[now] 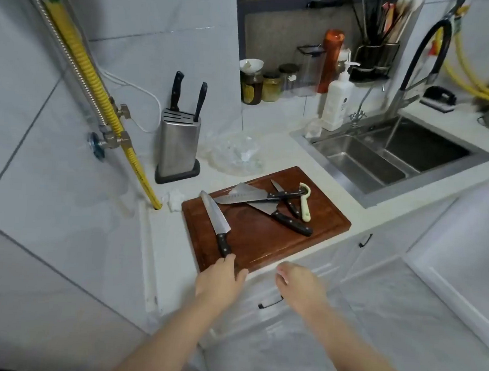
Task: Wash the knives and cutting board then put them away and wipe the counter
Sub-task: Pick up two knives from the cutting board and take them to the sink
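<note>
So the brown wooden cutting board (266, 233) sits on the white counter (173, 238), hard against the counter's front edge, long axis running from its near-left corner up to the far right toward the sink (390, 155). One chef's knife (214, 223) lies along the board's left edge, tip poking off the far-left corner and aimed away at the wall, black handle pointing back at the person. The left hand (220, 280) is at the board's near-left corner, fingers curled down over the butt of that handle, though I can't tell if it's properly gripped or just touched. The right hand (298, 287) hovers just off the counter's front edge, fingers loosely bent, holding nothing. Three more knives (265, 200) are piled crisscross near the board's far edge, handles pointing right, a pale peeler (305, 202) beside them. A steel knife block (178, 146) stands by the back wall with two handles sticking up.
</note>
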{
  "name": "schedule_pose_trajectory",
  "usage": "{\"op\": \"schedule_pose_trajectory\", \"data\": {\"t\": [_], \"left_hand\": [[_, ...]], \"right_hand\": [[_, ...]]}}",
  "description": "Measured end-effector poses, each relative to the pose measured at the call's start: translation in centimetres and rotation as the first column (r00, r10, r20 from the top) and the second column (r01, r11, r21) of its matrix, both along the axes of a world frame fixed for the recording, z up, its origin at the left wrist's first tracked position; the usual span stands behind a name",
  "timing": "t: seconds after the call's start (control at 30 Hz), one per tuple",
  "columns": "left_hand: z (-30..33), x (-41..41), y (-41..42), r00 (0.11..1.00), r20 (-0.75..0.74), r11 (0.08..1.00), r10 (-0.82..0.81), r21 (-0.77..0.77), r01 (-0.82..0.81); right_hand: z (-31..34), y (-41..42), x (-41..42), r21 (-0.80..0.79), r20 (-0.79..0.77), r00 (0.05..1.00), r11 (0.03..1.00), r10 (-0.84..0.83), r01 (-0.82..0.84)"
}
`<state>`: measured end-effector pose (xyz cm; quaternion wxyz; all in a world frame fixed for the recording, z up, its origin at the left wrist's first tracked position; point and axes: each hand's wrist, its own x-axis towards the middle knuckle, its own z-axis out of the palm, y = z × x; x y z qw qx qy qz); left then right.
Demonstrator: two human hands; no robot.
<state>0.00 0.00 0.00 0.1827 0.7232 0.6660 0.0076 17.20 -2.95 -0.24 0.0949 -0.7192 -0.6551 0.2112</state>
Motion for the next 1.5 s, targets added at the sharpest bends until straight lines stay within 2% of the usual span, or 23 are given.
{"op": "schedule_pose_trajectory", "data": {"t": [0.13,0.33,0.57,0.83,0.97,1.13,1.3,1.5], "left_hand": [[-0.6,-0.4,2.0,0.998,0.034,0.998,0.06,0.01,-0.06],[-1.6,-1.1,6.1,0.981,0.108,0.986,0.162,-0.067,-0.155],[-3.6,-1.5,9.1,0.996,0.016,0.993,0.092,-0.073,-0.091],[-4.5,-1.4,11.0,0.986,0.025,0.981,0.163,-0.116,-0.159],[-4.6,-1.5,11.8,0.961,0.089,0.962,0.26,-0.112,-0.25],[-4.8,-1.7,12.7,0.911,0.157,0.918,0.382,-0.181,-0.354],[-4.7,-1.9,13.2,0.896,0.14,0.895,0.421,-0.224,-0.386],[-4.8,-2.3,13.6,0.869,0.193,0.876,0.456,-0.268,-0.4]], "right_hand": [[-0.4,1.8,-0.1,0.013,-0.005,1.0,1.0,-0.017,0.018],[-0.1,7.4,0.6,0.054,0.03,0.999,0.999,-0.011,0.009],[0.1,13.8,1.0,0.065,0.023,0.999,0.998,-0.026,0.024],[-1.1,18.1,1.7,0.091,0.042,0.999,0.996,0.012,-0.016],[-1.5,20.4,2.2,0.144,0.092,0.993,0.985,0.079,-0.091],[-1.8,23.0,3.4,0.115,0.181,0.969,0.975,0.166,-0.188],[-2.7,24.9,4.1,0.038,0.225,0.951,0.974,0.211,-0.225],[-2.9,25.6,3.9,-0.025,0.257,0.939,0.973,0.229,-0.23]]}}
